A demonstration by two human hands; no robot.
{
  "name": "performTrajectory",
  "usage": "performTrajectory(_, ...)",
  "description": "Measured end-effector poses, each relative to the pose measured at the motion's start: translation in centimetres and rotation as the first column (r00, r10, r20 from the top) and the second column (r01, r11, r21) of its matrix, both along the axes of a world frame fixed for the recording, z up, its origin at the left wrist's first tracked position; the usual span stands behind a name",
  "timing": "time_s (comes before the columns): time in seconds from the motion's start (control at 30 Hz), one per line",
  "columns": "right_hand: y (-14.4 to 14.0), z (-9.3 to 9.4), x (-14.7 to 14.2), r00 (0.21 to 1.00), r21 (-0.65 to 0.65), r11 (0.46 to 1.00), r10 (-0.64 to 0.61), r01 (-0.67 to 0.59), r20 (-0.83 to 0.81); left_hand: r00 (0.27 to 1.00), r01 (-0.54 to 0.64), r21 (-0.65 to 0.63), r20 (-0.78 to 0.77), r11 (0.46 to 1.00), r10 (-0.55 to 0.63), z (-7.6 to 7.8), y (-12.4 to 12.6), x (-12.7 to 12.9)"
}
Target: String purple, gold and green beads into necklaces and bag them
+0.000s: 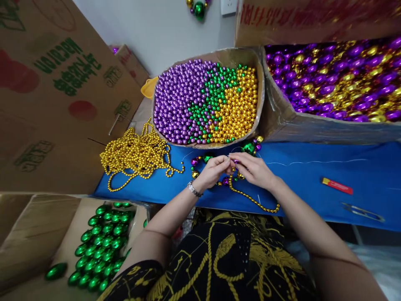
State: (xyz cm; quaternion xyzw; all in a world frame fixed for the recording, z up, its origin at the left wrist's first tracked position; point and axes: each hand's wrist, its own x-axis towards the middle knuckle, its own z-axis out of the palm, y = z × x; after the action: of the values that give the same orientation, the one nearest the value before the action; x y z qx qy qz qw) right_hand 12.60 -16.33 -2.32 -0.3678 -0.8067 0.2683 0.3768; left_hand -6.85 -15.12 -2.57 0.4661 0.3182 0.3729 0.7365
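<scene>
Surface: a blue cloth [313, 179] covers the worktable, cardboard boxes crowding it against a pale wall.
Hands: the left hand [213, 171] and right hand [255, 169] meet at centre, fingertips pinched together on a purple bead [235, 161] of a part-strung necklace [250, 198] trailing toward 5 o'clock.
Around: a round box of purple, green and gold beads [206, 100] at 12 o'clock; a gold bead strand heap [136, 154] at 9; green oval beads [103, 244] at 7; a red lighter [337, 186] and tweezers [363, 212] at 3.
Unclear: the thin thread [313, 162] is barely traceable; the purple-and-gold bead box [338, 83] at 2 is cut off.
</scene>
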Motion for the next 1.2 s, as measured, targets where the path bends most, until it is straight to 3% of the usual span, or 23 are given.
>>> performTrajectory(0.07, 0.2, -0.7, -0.2, 1.0, -0.036, 0.999, 0.019, -0.018, 0.008, 1.0, -0.006, -0.007, 0.005, 1.0, 0.006, 0.1, 0.0, -0.1)
performTrajectory(0.13, 0.5, -1.0, -0.1, 0.999, -0.059, 0.997, -0.042, 0.043, 0.022, 1.0, -0.009, -0.021, 0.01, 1.0, 0.009, 0.2, 0.0, -0.2)
performTrajectory(0.23, 0.3, -0.5, 0.8, 0.961, -0.025, 0.961, -0.273, 0.274, 0.033, 0.999, -0.016, -0.064, 0.04, 0.998, 0.019, 0.1, 0.0, -0.1)
performTrajectory(0.33, -0.8, 0.2, 1.5, 0.864, 0.121, 0.857, -0.503, 0.501, -0.021, 0.996, -0.023, -0.109, 0.078, 0.994, 0.031, 0.0, -0.1, 0.1)
performTrajectory(0.4, -1.5, 0.3, 1.3, 0.882, 0.234, 0.855, -0.471, 0.462, -0.02, 0.996, -0.023, -0.111, 0.079, 0.994, 0.032, 0.0, -0.1, 0.2)
performTrajectory(0.47, -1.7, -0.1, 0.7, 0.95, 0.287, 0.916, -0.307, 0.281, 0.049, 0.997, -0.022, -0.096, 0.071, 0.995, 0.029, 0.0, -0.1, 0.3)
performTrajectory(0.53, -1.3, -0.6, 0.0, 0.982, 0.268, 0.954, -0.164, 0.134, 0.091, 0.998, -0.02, -0.08, 0.065, 0.997, 0.025, 0.1, -0.2, 0.3)
performTrajectory(0.6, -0.9, -1.0, -0.3, 0.989, 0.232, 0.967, -0.129, 0.109, 0.074, 0.998, -0.015, -0.065, 0.056, 0.998, 0.019, 0.2, -0.3, 0.2)
performTrajectory(0.7, -1.0, -1.1, -0.2, 0.981, 0.115, 0.976, -0.19, 0.186, 0.026, 0.998, -0.033, -0.036, 0.055, 0.999, 0.035, 0.2, -0.3, 0.0)
performTrajectory(0.8, -2.2, -1.2, -0.2, 0.963, -0.215, 0.948, -0.256, 0.234, -0.08, 0.996, -0.064, -0.013, 0.067, 0.998, 0.064, 0.0, -0.1, -0.1)
performTrajectory(0.9, -3.2, -1.7, -1.1, 0.925, -0.592, 0.801, -0.289, 0.094, -0.245, 0.997, -0.056, -0.002, 0.059, 0.998, 0.056, -0.1, 0.1, 0.1)
performTrajectory(0.97, -3.2, -1.9, -1.9, 0.912, -0.682, 0.731, -0.294, 0.02, -0.287, 0.998, -0.039, 0.01, 0.047, 0.999, 0.039, -0.1, 0.1, 0.3)
performTrajectory(1.0, -3.1, -2.0, -2.3, 0.917, -0.683, 0.73, -0.285, 0.019, -0.279, 0.999, -0.03, 0.018, 0.04, 0.999, 0.029, 0.0, 0.0, 0.4)
performTrajectory(1.07, -2.7, -1.8, -2.9, 0.942, -0.619, 0.782, -0.261, 0.077, -0.212, 1.0, -0.012, 0.041, 0.022, 0.999, 0.011, 0.0, -0.1, 0.5)
performTrajectory(1.13, -2.3, -1.5, -3.2, 0.961, -0.48, 0.859, -0.257, 0.178, -0.104, 1.0, 0.003, 0.067, 0.002, 0.998, -0.004, 0.1, -0.3, 0.4)
performTrajectory(1.2, -2.2, -1.4, -3.2, 0.952, -0.328, 0.902, -0.305, 0.28, -0.026, 1.0, 0.007, 0.082, -0.001, 0.997, -0.007, 0.1, -0.5, 0.3)
